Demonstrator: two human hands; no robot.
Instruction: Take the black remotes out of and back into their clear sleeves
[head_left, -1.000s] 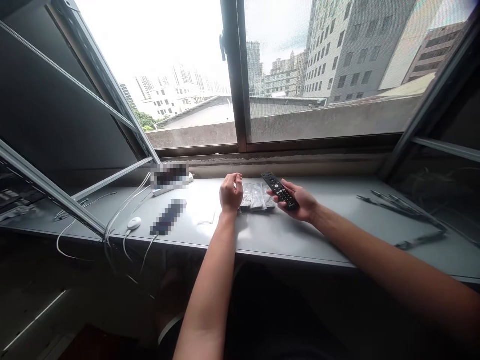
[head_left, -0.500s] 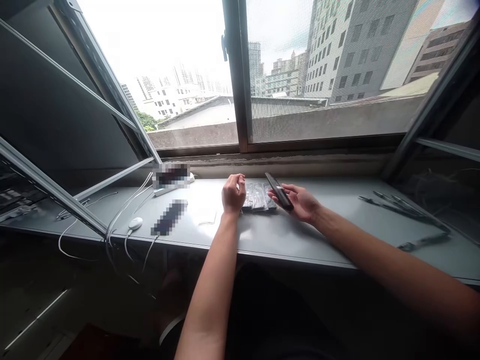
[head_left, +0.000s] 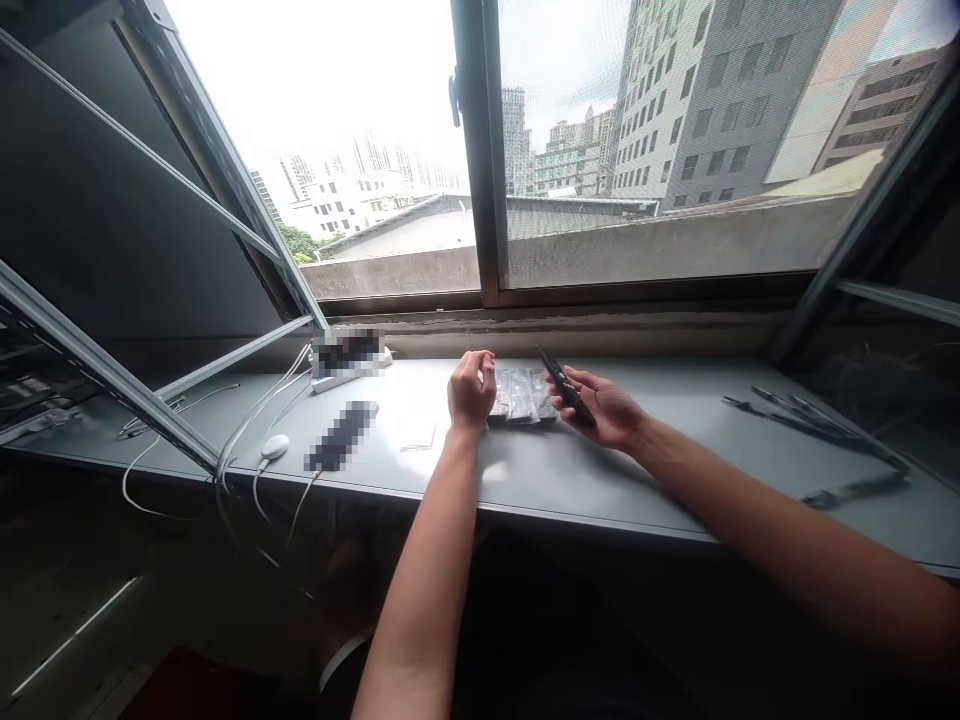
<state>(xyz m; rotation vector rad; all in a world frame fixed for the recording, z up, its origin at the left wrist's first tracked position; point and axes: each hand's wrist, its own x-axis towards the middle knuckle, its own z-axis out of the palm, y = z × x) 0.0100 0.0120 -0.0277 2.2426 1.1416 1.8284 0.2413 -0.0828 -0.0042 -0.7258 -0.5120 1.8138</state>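
Observation:
My right hand [head_left: 606, 408] holds a slim black remote control [head_left: 570, 390], tilted with its far end up and to the left. Small light marks show on its face; they are too small to read. My left hand [head_left: 471, 388] is raised at the left of it, fingers curled in and thumb close to them. What those fingers hold, if anything, is hidden. Between the two hands, clear plastic bags [head_left: 519, 395] with dark contents lie on the grey-white desk [head_left: 600, 490]. Neither hand grips the bags.
Two blurred-out devices [head_left: 341, 437] lie at the left, one on a white power strip [head_left: 330, 380]. White cables [head_left: 244, 425] hang over the desk edge near a white round plug [head_left: 274, 447]. Dark cables [head_left: 810, 415] lie at right. Metal frames [head_left: 225, 210] and a window stand around.
The remote control has turned in my right hand, so its marked face shows more and its edge less. My left hand keeps its curled shape. The whole view has shifted slightly.

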